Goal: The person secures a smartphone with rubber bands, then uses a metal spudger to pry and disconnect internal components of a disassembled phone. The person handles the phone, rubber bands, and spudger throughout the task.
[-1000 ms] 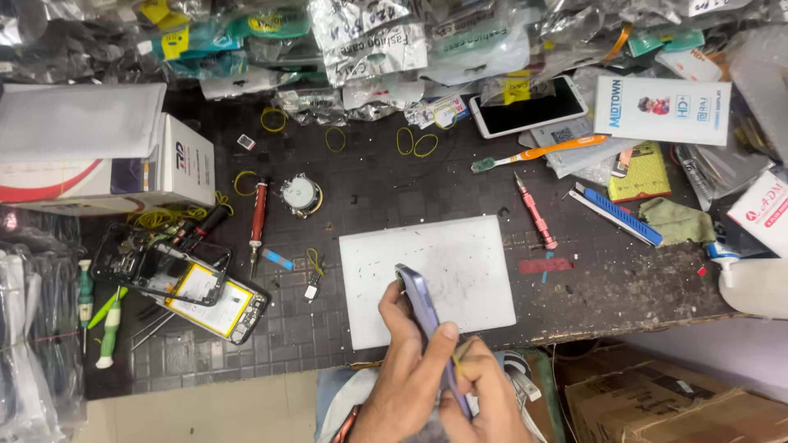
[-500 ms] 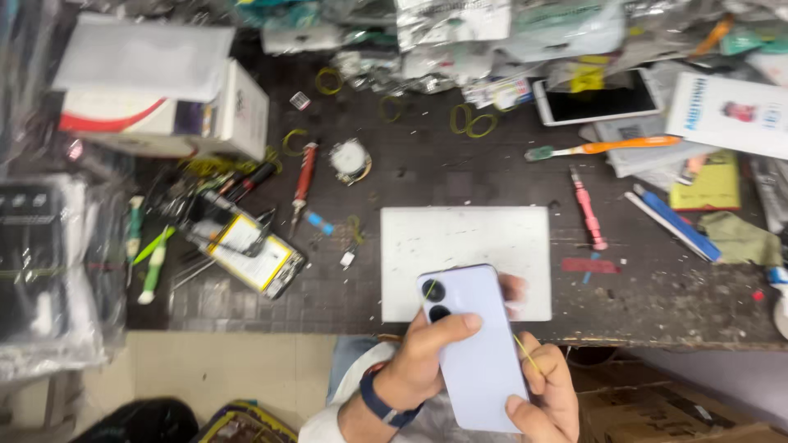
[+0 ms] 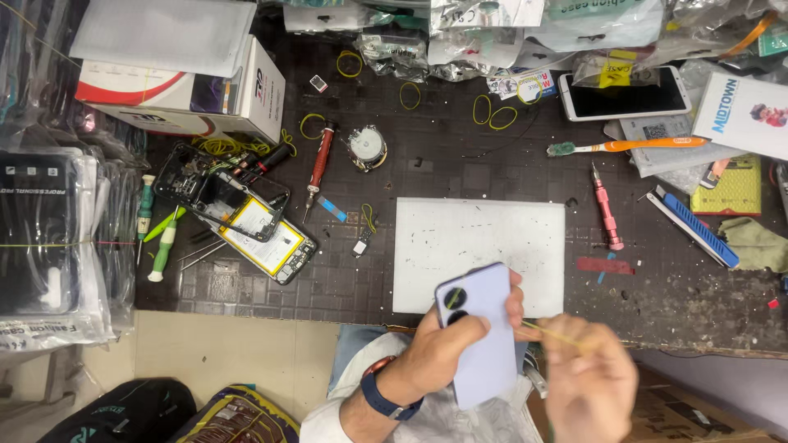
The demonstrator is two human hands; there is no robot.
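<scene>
since half a second ago my view has swung so the bench sits more squarely under me, and the lavender phone [image 3: 480, 336] has tipped a little, its camera end now leaning toward the white mat [image 3: 480, 246]. my left hand [image 3: 439, 349] is wrapped round the phone's left edge, thumb across the back near the lenses, fingertips curling over the far side. the phone shows me its back: a smooth pale lilac panel with rounded corners and two dark round lenses stacked at the upper left corner. it hangs in the air over the table's near edge, overlapping the mat's near side. my right hand [image 3: 587, 385] is closed in a pinch on a thin yellow rubber band [image 3: 546, 331], which stretches from my fingers to the phone's right edge; that hand is blurred. further off, an opened phone [image 3: 246, 221] with its battery showing lies toward the left edge of the table, and a pink screwdriver [image 3: 607, 212] lies just right of the mat.
</scene>
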